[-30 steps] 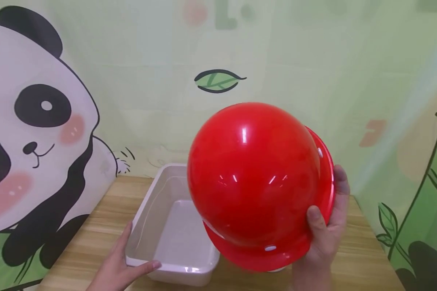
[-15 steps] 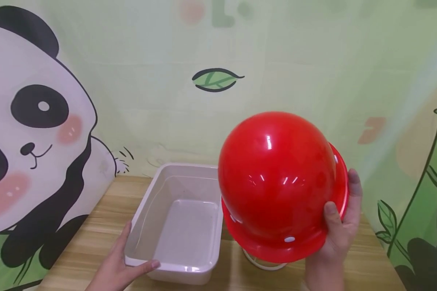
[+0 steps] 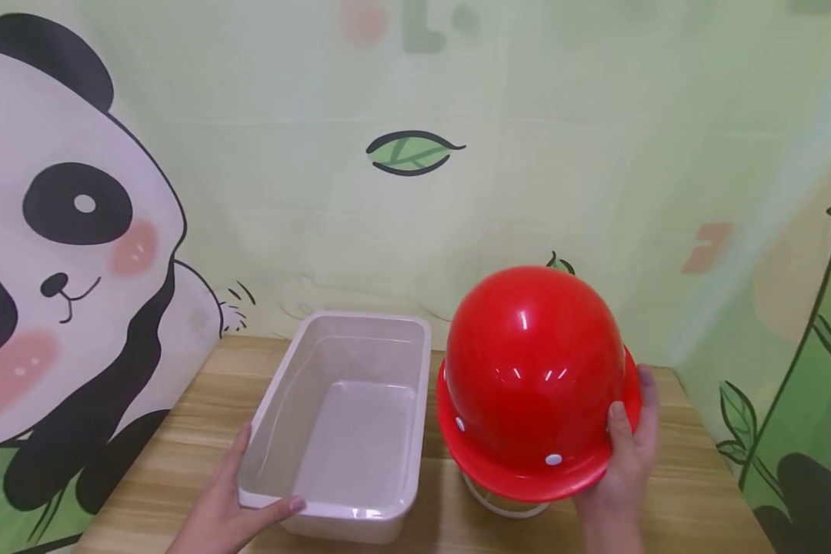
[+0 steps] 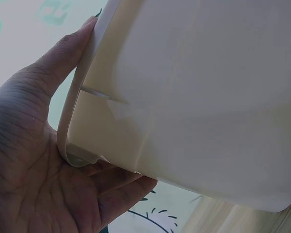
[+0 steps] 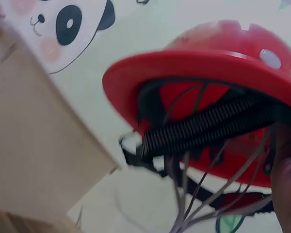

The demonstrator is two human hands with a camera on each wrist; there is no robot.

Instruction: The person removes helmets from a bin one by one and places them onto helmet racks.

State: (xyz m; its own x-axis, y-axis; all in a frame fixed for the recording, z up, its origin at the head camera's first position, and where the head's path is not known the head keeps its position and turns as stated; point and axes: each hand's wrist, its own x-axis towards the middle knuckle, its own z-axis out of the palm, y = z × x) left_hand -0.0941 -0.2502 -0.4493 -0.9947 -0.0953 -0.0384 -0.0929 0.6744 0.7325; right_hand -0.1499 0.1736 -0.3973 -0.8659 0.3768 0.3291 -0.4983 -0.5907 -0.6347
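Observation:
My right hand point(image 3: 632, 400) grips a glossy red hard hat point(image 3: 533, 369) by its right brim, thumb on top and fingers behind. The hat is dome up, low over the wooden table point(image 3: 152, 438), just right of a white plastic bin point(image 3: 415, 338). Its white strap point(image 3: 505, 504) hangs beneath. The right wrist view shows the hat's underside point(image 5: 208, 63) with a black harness, beside my right hand point(image 5: 288, 189). My left hand point(image 3: 228, 504) cups the bin's near-left corner, thumb along the front rim and fingers straight along the side. In the left wrist view my left palm point(image 4: 34, 160) touches the bin's corner point(image 4: 194, 97).
The bin has nothing in it. A wall point(image 3: 595, 154) with a panda mural point(image 3: 62, 231) closes the table off at the back and both sides. Bare tabletop shows left of the bin and in front of the hat.
The red hard hat has moved right and down, from in front of the bin to a spot beside it near the tabletop. My left hand has stayed on the bin's corner.

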